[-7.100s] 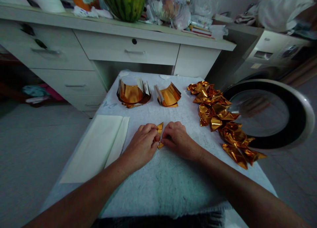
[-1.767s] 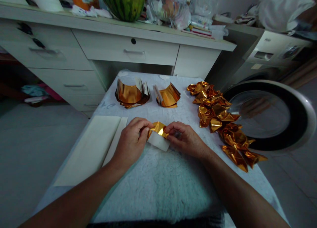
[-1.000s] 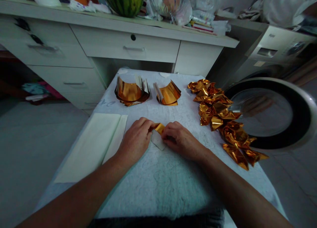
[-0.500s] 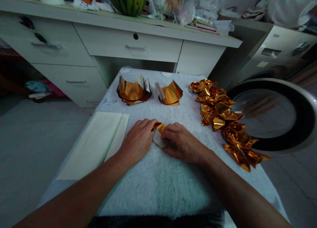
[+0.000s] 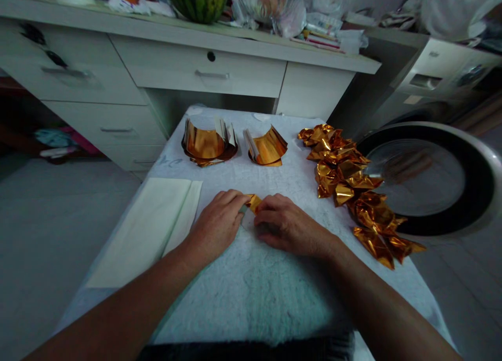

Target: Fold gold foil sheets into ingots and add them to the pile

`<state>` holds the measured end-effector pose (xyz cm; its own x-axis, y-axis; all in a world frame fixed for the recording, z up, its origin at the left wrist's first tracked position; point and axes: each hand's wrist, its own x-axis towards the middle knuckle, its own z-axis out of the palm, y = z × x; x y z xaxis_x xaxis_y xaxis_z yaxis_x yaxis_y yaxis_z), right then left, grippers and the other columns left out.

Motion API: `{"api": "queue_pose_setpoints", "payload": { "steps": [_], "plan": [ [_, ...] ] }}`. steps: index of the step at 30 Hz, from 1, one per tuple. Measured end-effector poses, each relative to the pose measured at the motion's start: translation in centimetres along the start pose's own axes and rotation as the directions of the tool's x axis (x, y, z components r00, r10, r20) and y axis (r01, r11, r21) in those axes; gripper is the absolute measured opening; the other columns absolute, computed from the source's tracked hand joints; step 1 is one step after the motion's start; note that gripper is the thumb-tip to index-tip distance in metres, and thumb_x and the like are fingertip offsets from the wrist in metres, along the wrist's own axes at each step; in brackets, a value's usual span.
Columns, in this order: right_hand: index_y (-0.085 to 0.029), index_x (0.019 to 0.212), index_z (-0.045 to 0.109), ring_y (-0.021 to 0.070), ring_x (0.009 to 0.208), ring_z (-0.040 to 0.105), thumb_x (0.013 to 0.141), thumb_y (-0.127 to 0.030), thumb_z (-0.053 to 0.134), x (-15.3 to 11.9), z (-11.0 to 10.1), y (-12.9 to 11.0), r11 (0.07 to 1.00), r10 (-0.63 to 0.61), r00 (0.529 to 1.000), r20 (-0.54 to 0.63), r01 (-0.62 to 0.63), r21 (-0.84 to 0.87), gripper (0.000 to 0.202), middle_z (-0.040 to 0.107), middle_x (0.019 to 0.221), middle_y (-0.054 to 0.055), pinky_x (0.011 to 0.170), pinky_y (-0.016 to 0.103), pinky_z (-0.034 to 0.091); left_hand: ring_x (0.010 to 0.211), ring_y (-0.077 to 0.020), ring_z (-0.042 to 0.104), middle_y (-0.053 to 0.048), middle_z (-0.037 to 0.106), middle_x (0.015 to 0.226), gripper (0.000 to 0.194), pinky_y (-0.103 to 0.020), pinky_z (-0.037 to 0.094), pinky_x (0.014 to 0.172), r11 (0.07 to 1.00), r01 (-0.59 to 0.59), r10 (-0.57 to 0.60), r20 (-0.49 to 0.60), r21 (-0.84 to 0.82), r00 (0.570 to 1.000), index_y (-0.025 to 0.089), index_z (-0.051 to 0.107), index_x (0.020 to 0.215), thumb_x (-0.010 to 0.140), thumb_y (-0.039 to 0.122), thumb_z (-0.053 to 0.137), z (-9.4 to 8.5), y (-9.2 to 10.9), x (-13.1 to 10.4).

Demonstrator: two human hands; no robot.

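Between my two hands is a small sheet of gold foil paper (image 5: 254,202), partly rolled or folded, its ends hidden under the fingers. My left hand (image 5: 221,214) is closed on its left end, with thumb and fingertips together. My right hand (image 5: 284,222) has curled fingers closed on the right end. Both hands rest low over the cloth-covered table (image 5: 219,303). Beyond them sit two stacks of curved gold foil sheets, a larger left stack (image 5: 206,144) and a smaller right stack (image 5: 269,147). To the right lies a row of folded gold foil pieces (image 5: 345,178).
Folded pale sheets (image 5: 145,220) lie left of my left hand. Behind the table stands a white drawer cabinet (image 5: 212,68) with a watermelon (image 5: 196,0) and clutter on top. A washing machine's open round door (image 5: 423,178) borders the table's right side.
The gold foil between my hands shows less of its pale underside and looks more folded over. Both hands stay nearly in place; the view has shifted slightly.
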<state>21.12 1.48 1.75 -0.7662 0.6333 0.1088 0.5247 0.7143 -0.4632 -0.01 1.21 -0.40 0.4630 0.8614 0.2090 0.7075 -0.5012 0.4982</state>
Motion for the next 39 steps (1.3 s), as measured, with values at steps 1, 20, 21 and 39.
{"api": "queue_pose_setpoints", "payload": {
  "steps": [1, 20, 21, 39],
  "plan": [
    [-0.017, 0.101, 0.067, 0.0212, 0.098, 0.054, 0.08, -0.021, 0.07, 0.0, 0.0, 0.0, 1.0, 0.014, 1.0, 0.003, -0.014, 0.002, 0.022, 0.06, 0.106, 0.008, 0.09, 0.037, 0.042, 0.107, -0.0235, 0.055, -0.007, 0.061, 0.112, 0.037, -0.043, 0.048, 0.097, 1.0, -0.005, 0.005, 0.002, -0.009, 1.0, 0.021, 0.056, 0.119, 0.087, 0.004, 0.048, 0.0, 0.0, 0.0],
    [-0.017, 0.092, 0.066, 0.0187, 0.09, 0.057, 0.092, -0.014, 0.055, 0.3, 0.3, -0.2, 0.999, -0.034, 0.996, -0.082, 0.036, 0.025, 0.012, 0.064, 0.094, 0.007, 0.084, 0.034, 0.045, 0.114, -0.0267, 0.046, -0.005, 0.05, 0.116, 0.019, -0.045, 0.042, 0.1, 0.995, 0.035, -0.021, 0.147, -0.096, 0.989, 0.022, 0.062, 0.09, 0.073, 0.019, 0.071, -1.0, 0.6, -0.8],
    [-0.017, 0.092, 0.065, 0.0185, 0.089, 0.057, 0.092, -0.013, 0.054, 0.4, 0.3, -0.2, 0.999, -0.017, 0.997, -0.077, 0.02, 0.038, 0.012, 0.063, 0.093, 0.007, 0.083, 0.034, 0.045, 0.115, -0.0266, 0.046, -0.005, 0.05, 0.117, 0.017, -0.046, 0.042, 0.101, 0.994, 0.043, -0.029, 0.142, -0.1, 0.989, 0.022, 0.062, 0.089, 0.075, 0.019, 0.071, -0.9, 0.5, -0.8],
    [-0.019, 0.092, 0.058, 0.0145, 0.083, 0.055, 0.078, 0.003, 0.046, 0.0, -0.2, 0.1, 0.94, 0.199, 0.977, -0.08, -0.168, 0.298, 0.029, 0.063, 0.088, 0.001, 0.078, 0.028, 0.043, 0.11, -0.027, 0.05, -0.008, 0.053, 0.112, 0.01, -0.048, 0.044, 0.099, 0.993, 0.075, -0.073, 0.033, -0.088, 0.997, 0.019, 0.067, 0.08, 0.086, 0.021, 0.058, 0.2, 0.8, -0.5]
  ]
}}
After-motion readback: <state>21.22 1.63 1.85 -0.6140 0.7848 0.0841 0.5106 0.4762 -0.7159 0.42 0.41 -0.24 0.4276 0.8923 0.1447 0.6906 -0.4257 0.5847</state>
